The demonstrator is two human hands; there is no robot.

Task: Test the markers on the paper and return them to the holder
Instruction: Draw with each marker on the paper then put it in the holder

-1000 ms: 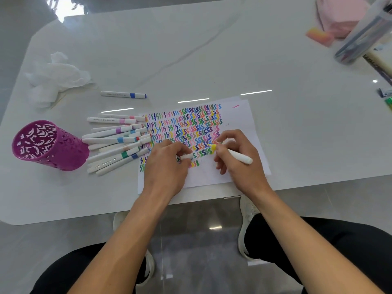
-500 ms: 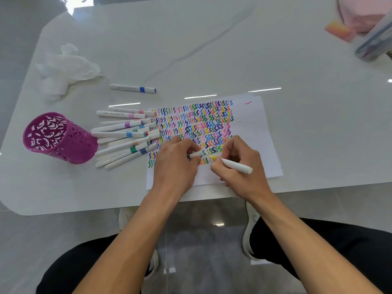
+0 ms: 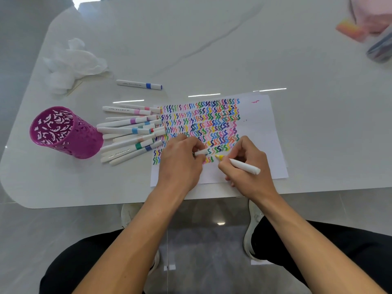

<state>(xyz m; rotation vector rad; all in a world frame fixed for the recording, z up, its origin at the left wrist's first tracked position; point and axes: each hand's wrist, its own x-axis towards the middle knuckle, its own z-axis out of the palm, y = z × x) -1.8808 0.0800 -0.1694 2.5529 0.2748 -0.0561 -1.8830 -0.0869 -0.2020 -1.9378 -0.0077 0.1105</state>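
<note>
On the desk (image 3: 233, 49), our paper (image 3: 261, 132) near the front edge is nearly full, the holder (image 3: 80, 143) by the left edge looks empty beside many markers (image 3: 127, 130), and our right grip (image 3: 252, 179) holds a yellow marker (image 3: 244, 166), our left grip (image 3: 180, 164) its cap (image 3: 201, 152).

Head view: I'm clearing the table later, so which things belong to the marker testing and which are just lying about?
In the job: yellow marker in the right hand, cap in the left hand, paper, pile of markers, blue-banded marker, purple holder.
Lying about: crumpled tissue, pink thing, orange block, clear case.
</note>
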